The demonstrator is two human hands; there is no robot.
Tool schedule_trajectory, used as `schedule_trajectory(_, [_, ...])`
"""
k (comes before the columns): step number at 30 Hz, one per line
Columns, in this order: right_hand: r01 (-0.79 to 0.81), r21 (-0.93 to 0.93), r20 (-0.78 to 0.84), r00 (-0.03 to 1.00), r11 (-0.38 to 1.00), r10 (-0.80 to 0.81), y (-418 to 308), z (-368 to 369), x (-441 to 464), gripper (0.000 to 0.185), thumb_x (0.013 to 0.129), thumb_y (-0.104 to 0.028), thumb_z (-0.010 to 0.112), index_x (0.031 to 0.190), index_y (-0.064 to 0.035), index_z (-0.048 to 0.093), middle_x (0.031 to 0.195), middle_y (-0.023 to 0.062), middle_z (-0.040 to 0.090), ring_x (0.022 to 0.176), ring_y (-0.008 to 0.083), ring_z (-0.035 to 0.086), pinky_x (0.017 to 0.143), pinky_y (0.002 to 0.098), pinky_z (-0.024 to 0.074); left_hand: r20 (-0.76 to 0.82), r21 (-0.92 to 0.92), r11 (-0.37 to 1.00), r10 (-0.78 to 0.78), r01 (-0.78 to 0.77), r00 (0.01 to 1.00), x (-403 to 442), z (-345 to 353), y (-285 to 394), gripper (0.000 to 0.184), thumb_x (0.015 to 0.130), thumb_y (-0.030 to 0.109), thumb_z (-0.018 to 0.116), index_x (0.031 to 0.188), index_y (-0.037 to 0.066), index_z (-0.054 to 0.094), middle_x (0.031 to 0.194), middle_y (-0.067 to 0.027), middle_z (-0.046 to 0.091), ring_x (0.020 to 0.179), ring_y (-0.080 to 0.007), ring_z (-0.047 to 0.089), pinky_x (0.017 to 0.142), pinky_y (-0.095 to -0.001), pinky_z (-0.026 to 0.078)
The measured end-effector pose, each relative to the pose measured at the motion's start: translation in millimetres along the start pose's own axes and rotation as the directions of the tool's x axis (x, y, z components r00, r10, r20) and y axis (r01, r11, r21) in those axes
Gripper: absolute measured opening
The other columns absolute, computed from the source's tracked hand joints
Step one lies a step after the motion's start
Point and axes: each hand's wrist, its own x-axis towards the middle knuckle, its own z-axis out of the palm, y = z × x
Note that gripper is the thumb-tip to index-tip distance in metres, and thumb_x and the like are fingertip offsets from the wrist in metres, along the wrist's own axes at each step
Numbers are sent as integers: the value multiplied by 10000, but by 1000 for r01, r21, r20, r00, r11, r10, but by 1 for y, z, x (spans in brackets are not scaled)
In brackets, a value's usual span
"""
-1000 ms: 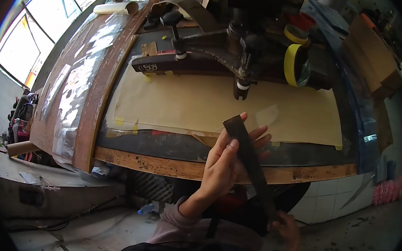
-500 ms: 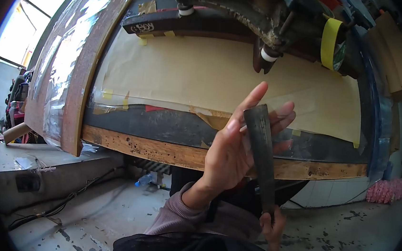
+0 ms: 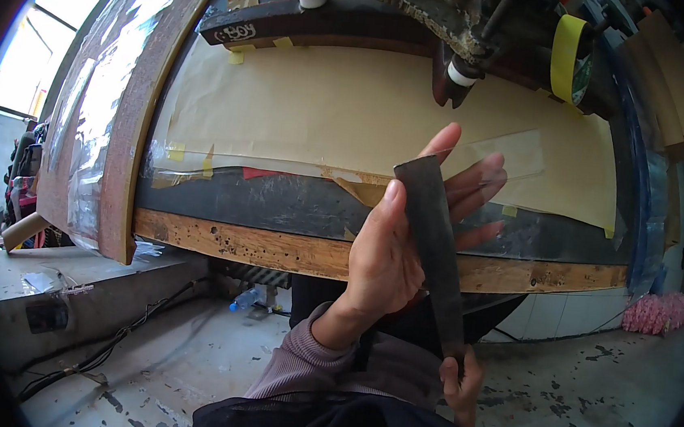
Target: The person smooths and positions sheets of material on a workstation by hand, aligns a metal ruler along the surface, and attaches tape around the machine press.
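Observation:
My left hand [image 3: 391, 254] is raised above the table's front edge, palm up, with its fingers spread. A thin clear strip [image 3: 518, 157] reaches from behind its fingers towards the right, over the tan sheet. In front of the palm lies a long dark flat bar [image 3: 434, 246], its wide end near the left thumb and index finger. My right hand [image 3: 464, 383] is closed round the lower, narrow end of that bar. Whether the left palm touches the bar cannot be made out.
The tan sheet [image 3: 310, 113] lies taped on a dark tabletop with a wooden front edge [image 3: 274, 248]. A heavy metal clamp frame [image 3: 400, 11] and a yellow tape roll [image 3: 565, 58] stand behind. A plastic-covered board [image 3: 118, 72] is at left.
The view has tipped down and shifted. The left thumb has come off the bar, and the left fingers have spread. The clear strip now shows more plainly. The bar stands more upright than one second ago.

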Motion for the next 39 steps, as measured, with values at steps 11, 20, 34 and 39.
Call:
schedule_trajectory(11, [5, -21, 18, 1000, 1000, -5, -3, 1, -1, 276, 915, -289, 575, 821, -31, 550, 511, 105, 482, 422, 262, 535, 417, 333, 352, -145, 107, 992, 81, -66, 986, -1, -1, -1, 636, 1010, 374, 281, 1485, 33, 33, 1433, -290, 285, 1307, -302, 387, 1015, -473, 447])
schedule_trajectory(20, [16, -54, -12, 1000, 998, -17, -8, -5, 2, 260, 909, -269, 581, 810, -29, 554, 545, 120, 524, 454, 284, 562, 440, 336, 375, -83, 71, 992, 110, -104, 990, -8, -15, 3, 554, 1008, 244, 352, 1447, -59, 205, 1334, -224, 475, 1157, -210, 536, 998, -309, 456])
schedule_trajectory(34, [30, -57, -69, 997, 998, -33, -4, -12, 0, 230, 898, -235, 586, 798, -31, 548, 515, 79, 496, 421, 213, 527, 430, 304, 354, -60, 186, 971, 162, -149, 985, -6, -8, -2, 304, 1006, 85, 305, 1279, -43, 343, 1344, -353, 401, 1272, -415, 431, 1079, -468, 376])
schedule_trajectory(39, [52, -61, -57, 997, 997, -55, -6, -10, 0, 223, 897, -227, 584, 794, -32, 550, 516, 80, 498, 418, 198, 525, 426, 300, 350, -68, 190, 969, 176, -160, 982, -7, -7, -2, 297, 1004, 85, 267, 1276, -24, 316, 1371, -366, 354, 1301, -438, 382, 1090, -481, 354])
